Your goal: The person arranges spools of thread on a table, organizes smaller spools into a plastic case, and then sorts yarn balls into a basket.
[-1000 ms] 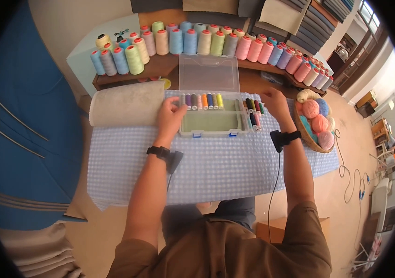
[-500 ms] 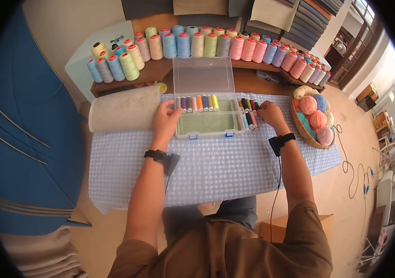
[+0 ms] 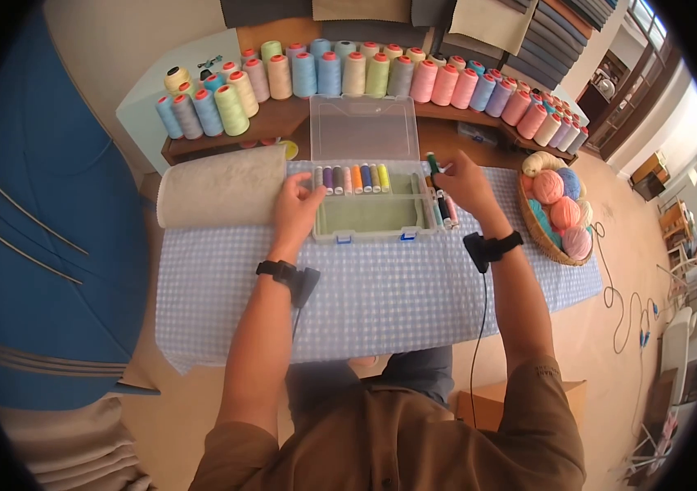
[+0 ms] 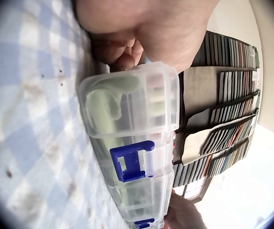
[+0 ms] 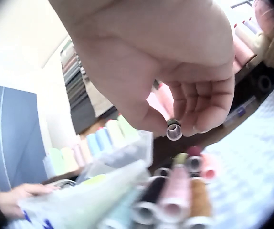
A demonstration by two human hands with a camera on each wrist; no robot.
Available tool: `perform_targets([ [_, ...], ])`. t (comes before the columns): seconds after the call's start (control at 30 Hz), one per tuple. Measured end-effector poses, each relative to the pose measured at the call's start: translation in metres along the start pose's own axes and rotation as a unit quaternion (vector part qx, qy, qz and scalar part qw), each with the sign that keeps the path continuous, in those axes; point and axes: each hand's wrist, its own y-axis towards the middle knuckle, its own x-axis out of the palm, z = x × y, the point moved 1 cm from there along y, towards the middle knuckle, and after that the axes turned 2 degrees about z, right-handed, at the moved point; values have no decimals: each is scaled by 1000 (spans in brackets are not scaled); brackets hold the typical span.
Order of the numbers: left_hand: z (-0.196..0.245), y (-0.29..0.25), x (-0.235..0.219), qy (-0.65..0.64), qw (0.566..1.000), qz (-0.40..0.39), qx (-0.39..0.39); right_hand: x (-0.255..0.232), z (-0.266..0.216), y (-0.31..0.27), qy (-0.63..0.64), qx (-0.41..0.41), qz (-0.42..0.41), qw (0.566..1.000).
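In the head view a clear plastic box lies with its lid raised at the back. Several small thread spools stand in a row in its rear compartment, among them an orange spool and a yellow spool. My left hand grips the box's left side, thumb over the rim. With thumb and fingertips my right hand pinches a dark green thread spool above the box's right edge. Beneath it lie loose spools, including a pink spool and a brown spool, beside the box.
A basket of yarn balls stands at the right. Large thread cones line a curved wooden shelf behind the table. A grey fabric roll lies at the left on the blue checked cloth.
My right hand has picked the dark green spool from the loose spools and moved it left toward the box. The left hand stays at the box's left side.
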Motion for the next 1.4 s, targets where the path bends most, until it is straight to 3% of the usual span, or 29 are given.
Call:
perform_targets([
  [0.17, -3, 3, -1, 6, 1000, -5, 7, 49, -24, 14, -92, -66, -52, 992],
  [0.27, -3, 3, 0, 10, 1000, -3, 10, 69, -27, 22, -123, -38, -71, 989],
  [0.47, -5, 4, 0, -2, 1000, -4, 4, 60, -15, 19, -53, -95, -26, 994],
  [0.57, -6, 3, 2, 2, 1000, 1, 4, 29, 10, 13, -1, -68, 56, 996],
  [0.67, -7, 3, 1, 6, 1000, 0, 12, 0, 48, 11, -35, -11, 76, 996],
  [0.8, -3, 2, 1, -4, 1000, -1, 3, 0, 102, 11, -58, 49, 29, 997],
  [1.07, -9, 5, 1, -14, 1000, 0, 10, 7, 79, 3, -33, 73, 42, 996],
  [1.4, -6, 3, 1, 4, 1000, -4, 8, 7, 85, 5, -47, 95, 37, 994],
])
